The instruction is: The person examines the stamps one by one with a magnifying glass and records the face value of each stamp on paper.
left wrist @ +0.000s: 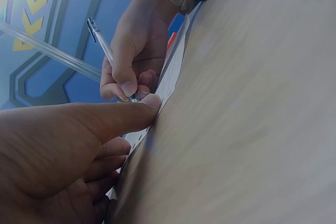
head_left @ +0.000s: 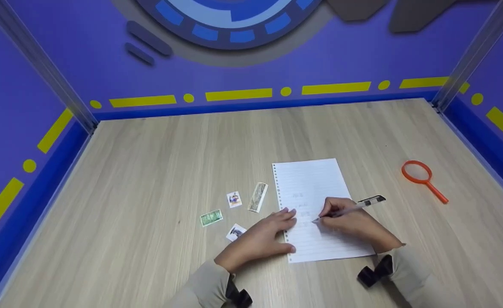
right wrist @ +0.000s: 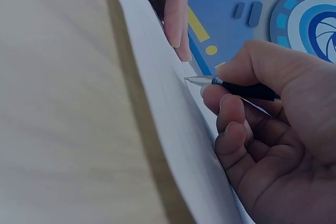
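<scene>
A lined sheet of paper [head_left: 315, 179] with holes along its left edge lies on the table, bearing a few faint lines of writing. My right hand [head_left: 351, 220] pinches a clear pen [head_left: 356, 206] with a black end, its tip at the paper. In the right wrist view the pen's metal tip [right wrist: 197, 80] shows at the sheet, between thumb and fingers. My left hand [head_left: 264, 237] rests with extended fingers on the paper's left edge. Close by that hand lies a stamp with a dark picture [head_left: 236, 232], partly covered by it.
Left of the paper lie a green stamp [head_left: 211, 218], a small colourful stamp [head_left: 234, 199] and a long narrow stamp [head_left: 257, 197]. An orange magnifying glass [head_left: 424, 179] lies to the right. Blue-purple panels [head_left: 234, 77] border the wooden table [head_left: 148, 171].
</scene>
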The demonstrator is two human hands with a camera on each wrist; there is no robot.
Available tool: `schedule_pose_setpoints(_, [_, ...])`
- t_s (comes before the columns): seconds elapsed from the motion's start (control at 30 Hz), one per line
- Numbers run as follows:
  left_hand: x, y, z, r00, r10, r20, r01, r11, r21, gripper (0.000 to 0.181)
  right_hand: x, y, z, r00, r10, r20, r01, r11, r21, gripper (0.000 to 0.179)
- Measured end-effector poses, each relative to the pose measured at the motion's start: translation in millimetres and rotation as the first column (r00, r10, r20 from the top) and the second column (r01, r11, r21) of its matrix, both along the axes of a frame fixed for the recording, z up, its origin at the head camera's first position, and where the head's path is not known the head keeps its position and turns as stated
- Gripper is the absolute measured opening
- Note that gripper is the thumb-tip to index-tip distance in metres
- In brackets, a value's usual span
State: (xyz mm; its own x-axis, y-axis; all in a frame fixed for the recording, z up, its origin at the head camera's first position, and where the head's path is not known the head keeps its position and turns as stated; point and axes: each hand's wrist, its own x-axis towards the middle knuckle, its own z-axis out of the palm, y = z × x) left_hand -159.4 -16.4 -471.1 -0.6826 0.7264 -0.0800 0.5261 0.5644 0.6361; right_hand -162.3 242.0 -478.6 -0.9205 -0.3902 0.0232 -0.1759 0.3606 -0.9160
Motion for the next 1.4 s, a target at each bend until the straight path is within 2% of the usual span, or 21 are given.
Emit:
schedule_pose_setpoints(0.3, [0.0,0.0,-1.1,1.0,0.0,0.006,-0.001,1.0,0.005,0.067,0.1,0.4,-0.7,1.0,0.017,0.021,-0.017,1.0,-0.01,0.005])
schedule_pose_setpoints(0.47, [0.7,0.3,0.1,1.0,0.001,0.009,-0.001,1.0,0.006,0.066,0.6,0.5,0.2,0.997,0.058,0.05,-0.057,0.998,-0.008,0.007])
schedule_pose_setpoints(0.73, [0.7,0.0,0.0,1.0,-0.001,0.006,0.001,1.0,0.008,0.066,1.1,0.1,0.5,0.999,-0.009,0.051,0.008,1.0,0.011,0.005])
schedule_pose_setpoints(1.07, [0.4,-0.4,0.1,1.0,-0.005,0.007,0.005,1.0,0.016,0.067,0.5,2.1,3.1,0.998,0.025,0.06,-0.026,0.999,0.024,0.005])
schedule_pose_setpoints(1.27, [0.5,-0.4,-0.1,1.0,-0.005,0.004,0.005,1.0,0.013,0.066,0.5,3.5,4.0,0.996,0.043,0.081,-0.046,0.998,0.042,0.017])
schedule_pose_setpoints(1.4, [0.5,0.1,-0.2,1.0,-0.005,-0.001,0.005,1.0,0.012,0.066,0.7,4.3,4.8,0.995,0.045,0.087,-0.049,0.998,0.037,0.016])
